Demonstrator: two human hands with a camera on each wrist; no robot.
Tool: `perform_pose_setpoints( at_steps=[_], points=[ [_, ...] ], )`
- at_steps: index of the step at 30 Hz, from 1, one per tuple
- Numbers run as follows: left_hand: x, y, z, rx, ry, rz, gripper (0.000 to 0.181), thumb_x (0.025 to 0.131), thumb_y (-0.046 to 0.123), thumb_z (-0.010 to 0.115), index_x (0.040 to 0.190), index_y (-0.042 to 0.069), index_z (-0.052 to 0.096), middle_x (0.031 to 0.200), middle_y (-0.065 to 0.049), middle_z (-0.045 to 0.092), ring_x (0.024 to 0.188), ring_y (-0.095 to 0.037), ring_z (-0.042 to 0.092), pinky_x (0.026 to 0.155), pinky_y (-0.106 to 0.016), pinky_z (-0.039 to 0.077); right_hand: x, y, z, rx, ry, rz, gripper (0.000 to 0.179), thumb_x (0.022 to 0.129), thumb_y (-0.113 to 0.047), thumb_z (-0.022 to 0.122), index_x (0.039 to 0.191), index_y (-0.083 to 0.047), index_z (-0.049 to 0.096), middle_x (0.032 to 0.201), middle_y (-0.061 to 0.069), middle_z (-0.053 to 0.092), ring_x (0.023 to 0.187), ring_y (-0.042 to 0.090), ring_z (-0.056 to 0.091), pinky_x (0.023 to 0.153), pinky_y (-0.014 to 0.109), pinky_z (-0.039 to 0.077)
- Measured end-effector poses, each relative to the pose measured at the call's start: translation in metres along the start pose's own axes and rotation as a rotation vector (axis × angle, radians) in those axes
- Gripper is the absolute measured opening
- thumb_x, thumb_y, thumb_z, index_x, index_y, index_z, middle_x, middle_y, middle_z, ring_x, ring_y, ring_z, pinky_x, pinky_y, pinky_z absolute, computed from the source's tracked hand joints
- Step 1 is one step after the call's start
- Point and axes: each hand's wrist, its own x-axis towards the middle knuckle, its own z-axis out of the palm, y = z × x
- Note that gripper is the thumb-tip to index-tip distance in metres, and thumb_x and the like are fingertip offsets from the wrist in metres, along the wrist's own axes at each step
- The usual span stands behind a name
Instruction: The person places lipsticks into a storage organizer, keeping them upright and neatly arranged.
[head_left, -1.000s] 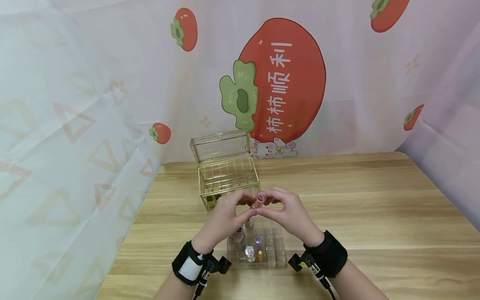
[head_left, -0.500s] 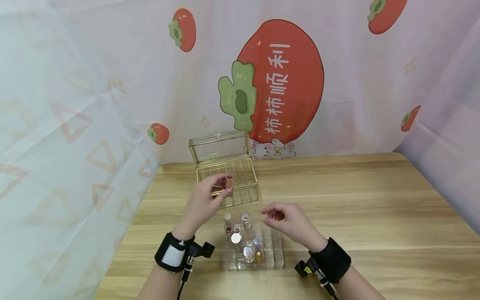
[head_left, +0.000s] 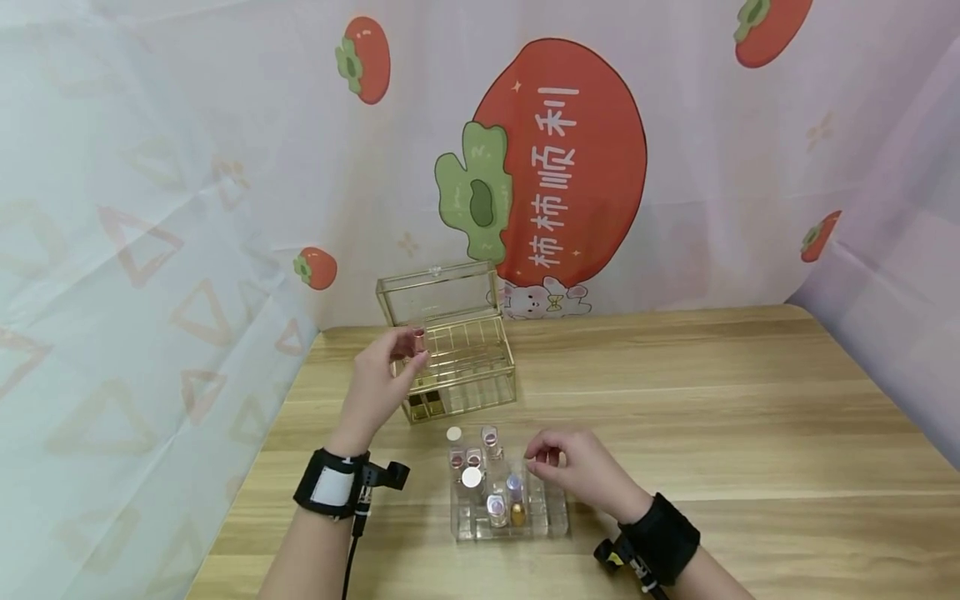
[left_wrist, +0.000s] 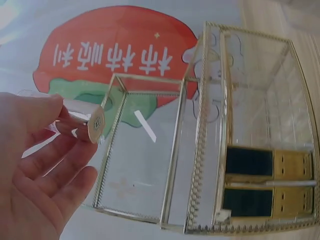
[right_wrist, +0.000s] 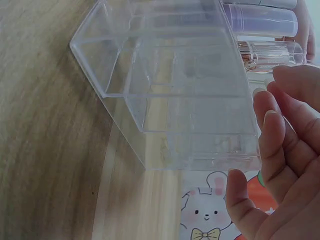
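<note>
My left hand (head_left: 375, 375) pinches a lipstick (left_wrist: 77, 122) between thumb and fingers, over the left end of a gold-edged glass box (head_left: 483, 387). The lipstick has a pinkish metallic tube and a clear part, its flat round-cornered end facing the box in the left wrist view. The box's glass lid (head_left: 442, 296) stands raised at the back. Two gold-and-black lipsticks (left_wrist: 250, 161) lie in its left compartments. My right hand (head_left: 588, 471) hovers at the right side of a clear acrylic organizer (right_wrist: 195, 105), fingers loosely bent, holding nothing.
Several tubes stand in the organizer, among them a white-topped one (head_left: 472, 477), a purple one (head_left: 514, 485) and a gold one (head_left: 518, 513). The wooden table (head_left: 712, 433) meets a printed cloth backdrop (head_left: 712, 167) behind the box.
The hands, together around the lipstick before, have parted. My left hand has carried the lipstick left and away from me to the box. My right hand let go and lowered toward the organizer.
</note>
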Motion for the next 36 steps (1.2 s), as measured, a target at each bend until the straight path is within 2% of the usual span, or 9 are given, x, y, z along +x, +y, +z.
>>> perform_pose_setpoints(
  at_steps=[4,8,13,17,23,31,36],
  points=[
    [0.003,-0.008,-0.001,0.036,0.03,0.007,0.03,0.085,0.008,0.07,0.11,-0.003,0.061,0.097,-0.014,0.066,0.084,-0.021,0.062,0.076,-0.043,0.057,0.0,0.0,0.001,0.0,-0.005,0.008,0.005,0.084,-0.013,0.07,0.088,-0.016,0.07,0.074,-0.011,0.062,0.067,0.004,0.054,0.057,0.023,0.051],
    [0.006,-0.017,0.0,0.059,0.027,-0.001,0.026,0.085,0.009,0.07,0.106,-0.003,0.06,0.097,-0.016,0.065,0.085,-0.024,0.062,0.077,-0.046,0.055,0.0,0.0,0.001,-0.004,-0.007,0.009,0.005,0.084,-0.013,0.069,0.088,-0.017,0.069,0.073,-0.011,0.061,0.067,0.005,0.054,0.057,0.023,0.05],
    [0.008,-0.027,0.005,0.08,-0.046,-0.057,0.033,0.087,0.012,0.069,0.114,0.0,0.057,0.096,-0.012,0.065,0.086,-0.021,0.062,0.078,-0.045,0.053,0.0,0.0,0.001,-0.011,-0.008,0.009,0.005,0.084,-0.013,0.069,0.087,-0.018,0.069,0.073,-0.011,0.061,0.067,0.004,0.054,0.056,0.022,0.05],
    [0.008,-0.03,0.012,0.037,-0.105,-0.09,0.047,0.087,0.008,0.068,0.129,0.0,0.048,0.1,-0.014,0.065,0.087,-0.022,0.063,0.076,-0.045,0.055,0.0,-0.001,0.001,-0.013,-0.009,0.001,0.005,0.084,-0.013,0.069,0.088,-0.017,0.069,0.073,-0.011,0.061,0.067,0.004,0.054,0.056,0.022,0.05],
    [0.009,-0.028,0.022,0.018,-0.164,-0.077,0.061,0.086,0.006,0.068,0.14,0.004,0.039,0.104,-0.015,0.067,0.088,-0.022,0.064,0.076,-0.046,0.056,0.0,0.0,0.0,-0.018,-0.006,-0.01,0.004,0.084,-0.013,0.069,0.088,-0.016,0.069,0.073,-0.011,0.061,0.067,0.004,0.054,0.056,0.023,0.05],
    [0.006,-0.029,0.033,0.024,-0.196,-0.073,0.055,0.083,0.006,0.071,0.132,0.008,0.047,0.098,-0.013,0.071,0.082,-0.018,0.066,0.072,-0.045,0.058,0.0,-0.001,0.0,-0.012,-0.005,-0.012,0.004,0.084,-0.013,0.07,0.087,-0.016,0.069,0.074,-0.011,0.062,0.067,0.004,0.054,0.056,0.022,0.05],
    [0.005,-0.031,0.034,0.033,-0.205,-0.076,0.049,0.084,0.008,0.071,0.128,0.007,0.05,0.096,-0.012,0.073,0.085,-0.019,0.067,0.078,-0.048,0.056,0.0,0.0,0.001,-0.007,-0.006,-0.01,0.004,0.084,-0.013,0.07,0.087,-0.015,0.07,0.074,-0.011,0.062,0.067,0.004,0.054,0.056,0.023,0.05]
  ],
)
